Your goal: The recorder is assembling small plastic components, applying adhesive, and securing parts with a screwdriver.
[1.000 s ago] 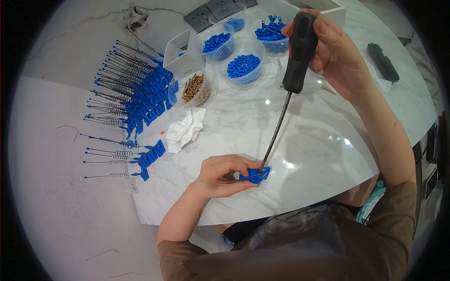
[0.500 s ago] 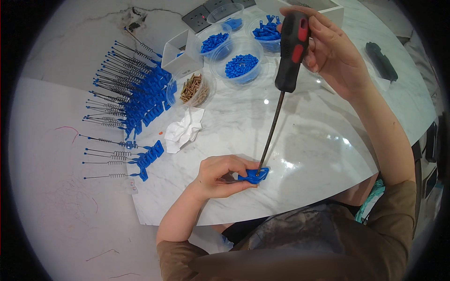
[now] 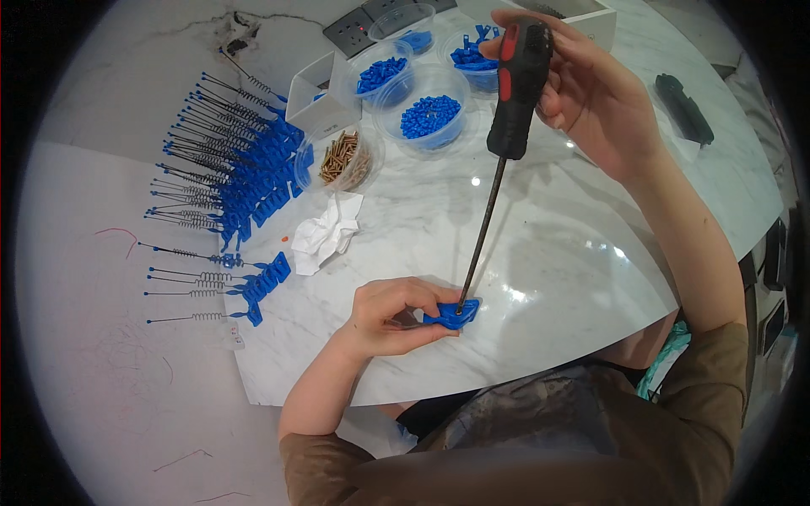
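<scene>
My left hand (image 3: 396, 316) pinches a small blue plastic piece (image 3: 451, 315) against the marble-patterned table near its front edge. Above it, my right hand (image 3: 591, 88) has its fingers around the black and red handle of a long screwdriver (image 3: 517, 93). The screwdriver leans slightly, its shaft running down until the tip meets the blue piece at a small round fitting. Whether a screw sits under the tip is too small to tell.
Blue pieces with coiled wires (image 3: 266, 169) lie in a long row at the left, with several more (image 3: 268, 282) nearer me. A tub of brass-coloured screws (image 3: 342, 160), tubs of blue parts (image 3: 430, 116), a crumpled tissue (image 3: 327, 234) and a white box (image 3: 316, 105) stand behind. A black object (image 3: 683, 110) lies far right.
The screwdriver handle has turned in my right hand, its red patches now facing left. Its tip stays on the blue piece, which my left hand keeps in place.
</scene>
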The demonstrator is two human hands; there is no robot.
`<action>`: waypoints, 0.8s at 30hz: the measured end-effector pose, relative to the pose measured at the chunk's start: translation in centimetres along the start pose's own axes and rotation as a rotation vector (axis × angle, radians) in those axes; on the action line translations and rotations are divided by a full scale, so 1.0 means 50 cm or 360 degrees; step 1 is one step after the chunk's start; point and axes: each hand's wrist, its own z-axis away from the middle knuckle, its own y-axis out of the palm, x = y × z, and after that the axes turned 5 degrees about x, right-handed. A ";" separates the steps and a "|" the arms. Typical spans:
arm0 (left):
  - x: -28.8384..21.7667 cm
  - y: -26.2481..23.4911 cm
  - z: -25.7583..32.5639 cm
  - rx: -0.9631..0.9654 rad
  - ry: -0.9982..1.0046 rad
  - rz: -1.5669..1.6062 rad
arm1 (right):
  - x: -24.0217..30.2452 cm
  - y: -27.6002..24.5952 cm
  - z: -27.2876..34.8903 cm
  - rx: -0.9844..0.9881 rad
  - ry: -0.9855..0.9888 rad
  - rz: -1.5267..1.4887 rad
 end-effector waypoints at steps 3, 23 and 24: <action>-0.004 0.002 -0.006 0.0028 0.0003 -0.0030 | -0.018 -0.049 -0.007 0.0167 -0.0097 0.0024; -0.003 -0.001 -0.002 0.0008 -0.0006 0.0014 | 0.000 -0.002 0.002 0.0034 -0.0010 -0.0062; -0.003 -0.001 0.000 0.0005 -0.0014 0.0019 | 0.005 0.011 0.002 -0.0047 0.0058 -0.0106</action>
